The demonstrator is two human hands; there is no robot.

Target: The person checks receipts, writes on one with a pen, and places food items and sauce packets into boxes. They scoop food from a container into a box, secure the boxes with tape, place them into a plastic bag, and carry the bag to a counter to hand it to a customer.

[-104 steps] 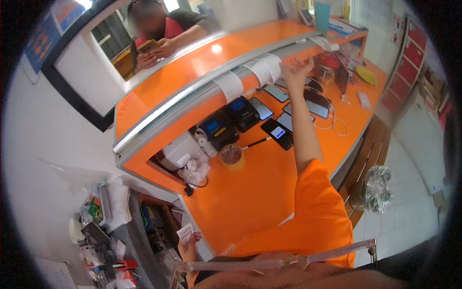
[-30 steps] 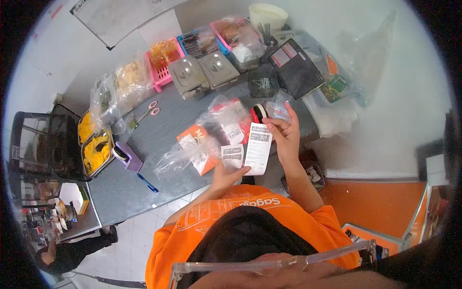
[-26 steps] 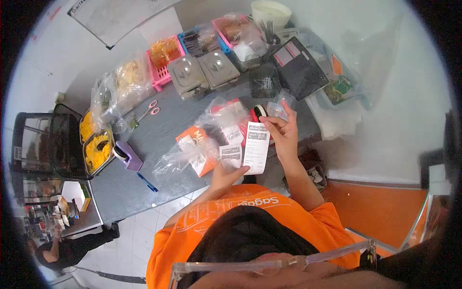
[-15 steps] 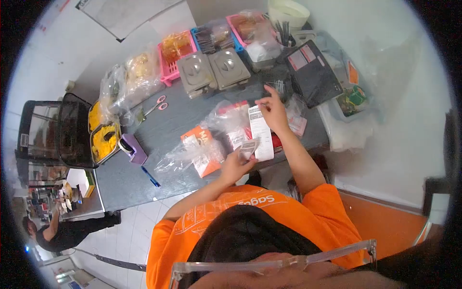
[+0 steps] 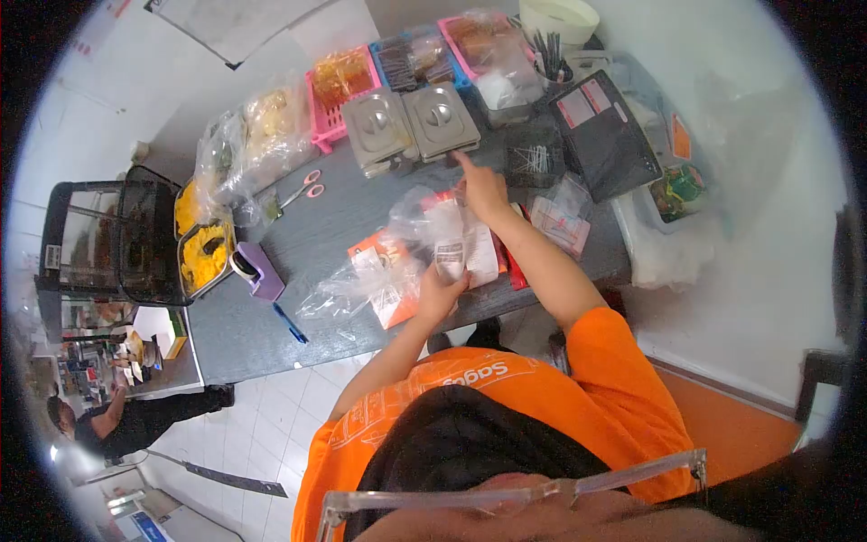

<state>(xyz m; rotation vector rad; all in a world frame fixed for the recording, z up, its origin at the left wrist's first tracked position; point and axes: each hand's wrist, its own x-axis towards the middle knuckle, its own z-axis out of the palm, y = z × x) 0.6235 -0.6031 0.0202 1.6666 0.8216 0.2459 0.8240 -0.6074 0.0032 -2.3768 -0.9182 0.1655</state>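
My left hand [image 5: 441, 294] is closed on a white printed paper slip [image 5: 449, 246], which stands up from the fingers over the packets. Beyond it, my right hand [image 5: 486, 191] has its index finger stretched out near the front edge of two lidded steel containers [image 5: 442, 119], and nothing shows in it. Under and around the slip lie a clear plastic bag [image 5: 415, 217] and red and white packets [image 5: 488, 257]. An orange and white packet [image 5: 390, 298] in clear plastic lies left of my left hand.
Scissors [image 5: 302, 191], a purple tape dispenser [image 5: 262, 273] and a blue pen [image 5: 290, 323] lie on the dark table [image 5: 244, 336]. Pink baskets [image 5: 330, 133] stand behind; a black clipboard [image 5: 603, 135] lies right. Another person [image 5: 135, 425] is at the far left.
My right hand has moved up and left, away from the slip, toward the steel containers. The slip in my left hand now stands more upright and looks curled. The whole view has shifted slightly.
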